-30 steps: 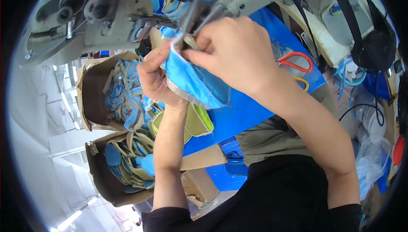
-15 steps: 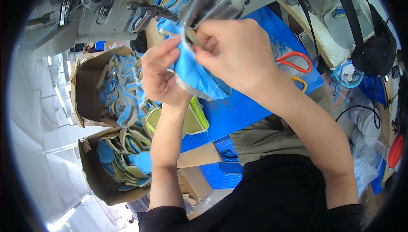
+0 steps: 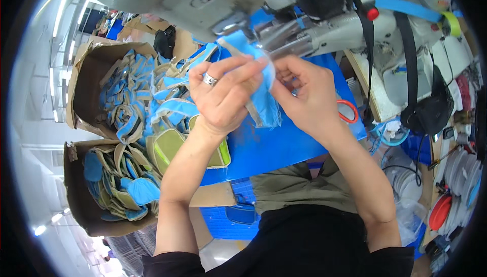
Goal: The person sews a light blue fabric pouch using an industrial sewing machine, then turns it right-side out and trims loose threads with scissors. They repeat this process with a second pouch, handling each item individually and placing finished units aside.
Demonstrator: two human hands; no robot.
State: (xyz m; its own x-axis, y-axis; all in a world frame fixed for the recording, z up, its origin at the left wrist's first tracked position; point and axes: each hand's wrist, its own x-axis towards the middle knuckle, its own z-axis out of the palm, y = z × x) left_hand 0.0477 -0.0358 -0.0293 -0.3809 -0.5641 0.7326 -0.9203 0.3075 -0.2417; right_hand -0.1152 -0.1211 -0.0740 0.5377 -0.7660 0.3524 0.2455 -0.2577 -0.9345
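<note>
A blue fabric piece (image 3: 265,102) with a grey-beige edge is held up at the sewing machine (image 3: 299,38). My left hand (image 3: 223,92), with a ring on one finger, pinches its upper part. My right hand (image 3: 307,94) has its fingers curled at the piece's right edge, near a pale strip that is blurred. What lies inside the right fingertips is partly hidden. Below my left wrist, an olive-green piece with bright lime trim (image 3: 170,147) rests among other pieces at the left of the blue tabletop (image 3: 264,150).
Two cardboard boxes stand at the left: the upper box (image 3: 83,87) holds blue and beige strips, the lower box (image 3: 76,196) padded pieces. Red-handled scissors (image 3: 349,110) lie right of my right hand. Black straps (image 3: 406,54) hang at the right, beside a black pouch (image 3: 431,109).
The view has shifted, showing more of the machine. My left hand has turned to show its back over the fabric. The fabric has swung round, and both hands still hold it.
</note>
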